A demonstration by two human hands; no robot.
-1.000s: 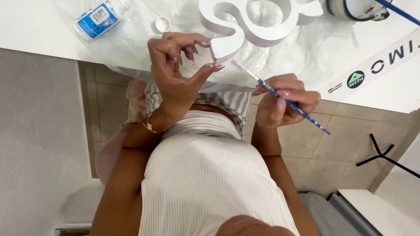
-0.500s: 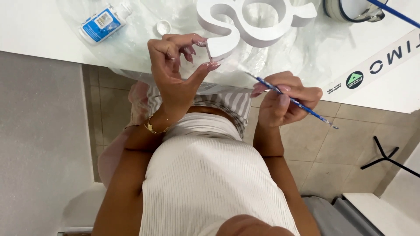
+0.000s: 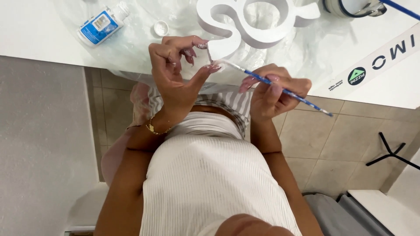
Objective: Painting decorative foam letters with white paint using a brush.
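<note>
My right hand [image 3: 273, 91] grips a thin blue-handled paintbrush [image 3: 280, 89], its white bristle tip touching the lower edge of a white cut-out shape [image 3: 249, 22]. That white shape lies on a clear plastic sheet [image 3: 131, 48] on the white table [image 3: 35, 30]. My left hand [image 3: 177, 72] pinches the shape's lower end between thumb and fingers, at the table's near edge. A gold bracelet sits on my left wrist.
A small white and blue paint bottle [image 3: 100, 25] lies on its side at the back left, its round white cap [image 3: 161, 28] beside it. A round container [image 3: 350, 6] with another blue brush stands at the back right. A white printed strip [image 3: 376, 63] lies at the right.
My right hand has moved left and up, bringing the brush tip from beside the shape onto its lower edge. My left hand keeps its pinch.
</note>
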